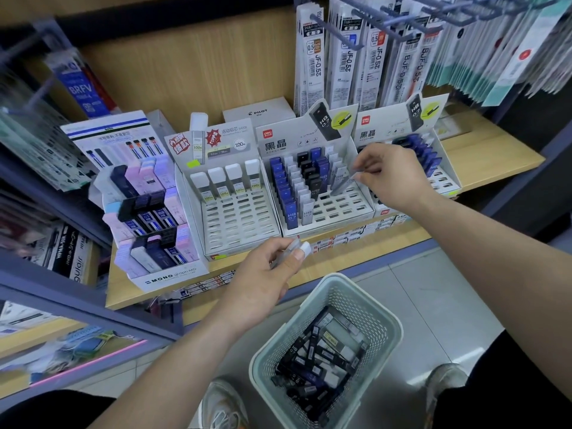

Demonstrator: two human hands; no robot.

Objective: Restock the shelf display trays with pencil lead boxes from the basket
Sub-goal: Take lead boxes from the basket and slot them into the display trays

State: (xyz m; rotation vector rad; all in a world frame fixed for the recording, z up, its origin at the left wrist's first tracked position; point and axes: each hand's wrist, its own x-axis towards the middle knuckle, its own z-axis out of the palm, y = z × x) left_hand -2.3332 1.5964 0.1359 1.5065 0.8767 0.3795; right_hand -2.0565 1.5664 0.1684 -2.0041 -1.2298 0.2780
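My right hand (pixel 390 178) holds a clear grey lead box (pixel 342 184) tilted over the right side of the middle display tray (pixel 340 209), which has rows of blue, white and black boxes. Below it, near the shelf's front edge, my left hand (pixel 263 281) grips a clear white-capped lead box (pixel 298 248). On the floor underneath stands the pale green basket (pixel 382 320) with several black, blue and white lead boxes. A white slotted tray (pixel 238 224) to the left of the middle one carries one back row of white-capped boxes.
A MONO tray (pixel 164 274) with pastel and dark boxes stands at the shelf's left. Another tray (pixel 445 178) with blue boxes sits to the right of my right hand. Refill packs hang on hooks (pixel 371 51) above. My shoes (pixel 445 379) flank the basket.
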